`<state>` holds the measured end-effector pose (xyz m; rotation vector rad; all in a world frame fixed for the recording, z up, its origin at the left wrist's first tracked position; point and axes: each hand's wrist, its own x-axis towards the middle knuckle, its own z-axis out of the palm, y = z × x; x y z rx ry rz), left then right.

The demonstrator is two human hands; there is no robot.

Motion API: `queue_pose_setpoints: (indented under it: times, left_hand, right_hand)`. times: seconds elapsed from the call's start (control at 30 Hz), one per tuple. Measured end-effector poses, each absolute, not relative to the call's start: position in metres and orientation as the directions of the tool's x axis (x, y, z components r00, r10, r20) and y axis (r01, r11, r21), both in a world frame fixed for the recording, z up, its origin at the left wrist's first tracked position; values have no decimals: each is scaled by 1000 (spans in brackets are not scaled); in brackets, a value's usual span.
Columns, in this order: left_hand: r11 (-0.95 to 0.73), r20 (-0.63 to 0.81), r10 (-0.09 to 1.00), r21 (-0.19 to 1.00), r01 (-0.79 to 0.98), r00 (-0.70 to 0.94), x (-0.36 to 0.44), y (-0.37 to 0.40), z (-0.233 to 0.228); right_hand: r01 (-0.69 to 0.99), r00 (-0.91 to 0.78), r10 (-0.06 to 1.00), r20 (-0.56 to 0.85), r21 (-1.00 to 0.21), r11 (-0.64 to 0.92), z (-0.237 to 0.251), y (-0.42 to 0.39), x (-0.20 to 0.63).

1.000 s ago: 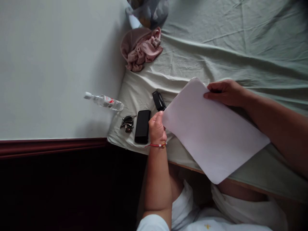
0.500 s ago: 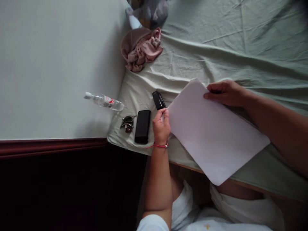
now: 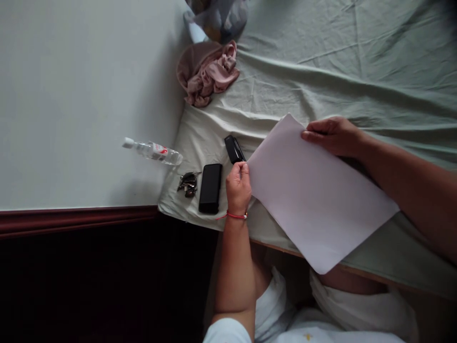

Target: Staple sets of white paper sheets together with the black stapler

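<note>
Fingers of the left hand (image 3: 238, 186) pinch the near-left corner of a large white rectangular sheet of paper (image 3: 314, 200), while fingers of the right hand (image 3: 333, 136) curl over its far edge and grip it there, so both hands hold the sheet. It sits tilted above the pale green bedsheet (image 3: 321, 62) that covers the bed, and its lowest corner hangs past the bed's near edge over the person's lap in white clothing (image 3: 339, 309). A thin red cord bracelet (image 3: 233, 216) circles the left wrist. Just beyond the left fingers, partly under the paper's corner, lies a small black oblong case (image 3: 233, 148). Beside the left hand, on its outer side, rests a black rectangular phone (image 3: 210, 187), and just past that a dark bunch of metal keys (image 3: 188, 183). Farther out from those fingers, off the bed's edge, a clear plastic water bottle with a red label (image 3: 153, 151) lies against the white wall (image 3: 71, 95). Well beyond the fingers, a crumpled pink cloth (image 3: 207, 71) lies at the corner of the bed.
</note>
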<state>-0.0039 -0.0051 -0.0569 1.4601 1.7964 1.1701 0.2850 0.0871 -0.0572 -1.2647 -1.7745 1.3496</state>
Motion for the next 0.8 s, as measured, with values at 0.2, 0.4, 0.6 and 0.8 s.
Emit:
queue_pose_setpoints:
  times: [0.2,0.4,0.6,0.8]
  left_hand:
    - [10,117,972,843,537,-203,-5,-6,-50]
    - [31,104,966,863,504,-238,-5,-5,-55]
    - [96,37,938,927,362,-344,-13,-1,-63]
    - [278,-170,854,948,154,-492,-20,-1,-52]
  right_hand:
    - [372,-388,918,-78,-925,78,-55,87,284]
    - [414,-474,880,-38,-892,184,-57,88,285]
    - [482,-415,907,-65,-861,159,-59,89,285]
    - [377,-390,917,-86,-923,74,-60,89,285]
